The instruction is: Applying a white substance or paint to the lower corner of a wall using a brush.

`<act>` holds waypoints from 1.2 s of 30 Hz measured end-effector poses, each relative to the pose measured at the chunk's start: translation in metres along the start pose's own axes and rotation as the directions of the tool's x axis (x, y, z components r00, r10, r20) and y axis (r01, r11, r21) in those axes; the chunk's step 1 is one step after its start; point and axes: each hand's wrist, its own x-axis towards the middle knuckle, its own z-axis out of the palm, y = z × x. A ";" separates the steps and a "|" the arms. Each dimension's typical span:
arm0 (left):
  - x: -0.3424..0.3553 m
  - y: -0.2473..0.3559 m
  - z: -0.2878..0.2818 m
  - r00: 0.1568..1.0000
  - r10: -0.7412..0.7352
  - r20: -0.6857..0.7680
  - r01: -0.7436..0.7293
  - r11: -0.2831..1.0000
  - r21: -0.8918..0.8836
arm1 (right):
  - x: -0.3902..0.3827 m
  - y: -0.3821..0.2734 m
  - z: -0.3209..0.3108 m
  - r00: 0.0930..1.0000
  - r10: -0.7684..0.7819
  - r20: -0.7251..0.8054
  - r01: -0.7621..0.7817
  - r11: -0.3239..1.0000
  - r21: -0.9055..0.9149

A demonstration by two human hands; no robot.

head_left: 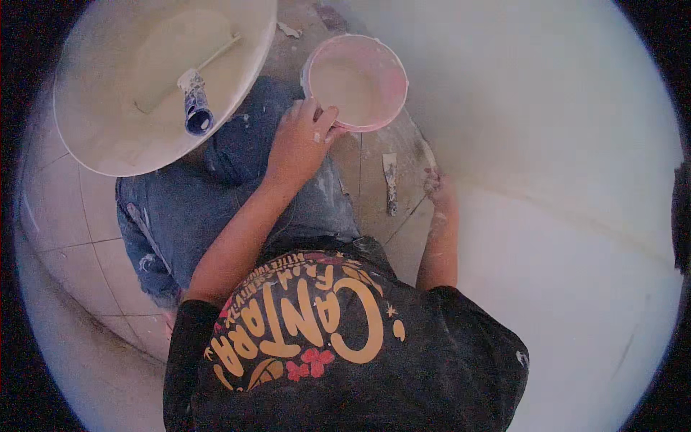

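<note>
Left hand [302, 140] fingers closed over pink bucket [356, 81] rim, right hand [437, 189] on floor [374, 194]

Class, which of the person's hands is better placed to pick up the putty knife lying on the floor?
Right. The right hand rests on the floor near the putty knife, while the left hand grips the pink bucket rim.

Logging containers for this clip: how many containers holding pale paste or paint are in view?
2. A small pink bucket at top centre, its rim gripped by the left hand, and a large pale basin at upper left, with a roller inside.
</note>
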 end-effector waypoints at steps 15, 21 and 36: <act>-0.001 -0.004 0.005 0.993 0.115 0.007 -0.115 0.993 -0.011 | -0.095 -0.035 0.037 0.924 -0.297 -0.241 0.281 0.954 -0.100; 0.000 -0.001 0.004 0.993 0.114 0.010 -0.114 0.993 0.000 | -0.045 0.007 -0.027 0.984 -0.085 -0.154 0.068 0.991 -0.113; -0.001 -0.009 0.011 0.994 0.012 0.105 0.011 0.977 -0.214 | -0.134 -0.085 0.029 0.806 -0.571 -0.155 0.558 0.821 -0.120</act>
